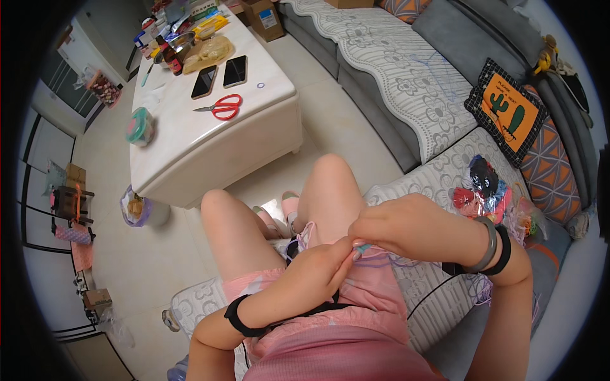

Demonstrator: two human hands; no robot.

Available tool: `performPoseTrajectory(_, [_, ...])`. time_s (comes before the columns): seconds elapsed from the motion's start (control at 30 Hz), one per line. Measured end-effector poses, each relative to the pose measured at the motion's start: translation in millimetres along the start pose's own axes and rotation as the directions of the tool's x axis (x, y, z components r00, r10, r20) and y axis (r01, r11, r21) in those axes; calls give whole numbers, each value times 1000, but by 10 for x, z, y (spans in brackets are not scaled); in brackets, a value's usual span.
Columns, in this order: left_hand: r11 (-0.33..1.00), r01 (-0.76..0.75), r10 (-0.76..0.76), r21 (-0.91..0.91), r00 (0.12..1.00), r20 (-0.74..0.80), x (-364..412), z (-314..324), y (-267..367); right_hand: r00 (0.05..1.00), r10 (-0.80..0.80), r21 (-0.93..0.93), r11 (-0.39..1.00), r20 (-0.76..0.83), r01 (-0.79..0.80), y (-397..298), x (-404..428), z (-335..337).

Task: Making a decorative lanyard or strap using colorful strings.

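Over my lap, my left hand [329, 264] and my right hand [393, 226] meet, fingertips pinched on a small piece of teal cord work [363, 248]. Lilac cords [374, 261] run from it across my right thigh, and a pale loop of cord [309, 233] hangs between my thighs. My fingers hide most of the piece. Red-handled scissors [226, 107] lie on the white table in front of me, near two smartphones [235, 71] and a small lilac ring [260, 85].
Bagged coloured cord bundles [483, 190] and a tangle of lilac cord [481, 289] lie on the sofa at my right. A black cable [431, 294] crosses the seat. The table [228, 152] bears a green-lidded container [140, 126]; a lined bin [136, 209] stands beside it.
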State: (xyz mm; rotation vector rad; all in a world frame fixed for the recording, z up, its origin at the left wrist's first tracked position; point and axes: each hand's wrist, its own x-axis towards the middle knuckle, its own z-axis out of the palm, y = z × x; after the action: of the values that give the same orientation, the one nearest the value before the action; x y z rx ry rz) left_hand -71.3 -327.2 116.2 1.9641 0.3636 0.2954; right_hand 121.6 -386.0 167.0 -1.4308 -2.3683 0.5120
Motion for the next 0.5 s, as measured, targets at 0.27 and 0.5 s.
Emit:
performPoseTrajectory(0.27, [998,44,-43,-55,999,19,-69,29,67,987,159,185,970,15,-159,-27,-33,81])
performPoseTrajectory(0.5, [988,-137,140,-64,990,34,-63,49,-8,917,195,645,660,348,-385,37,-22,-128])
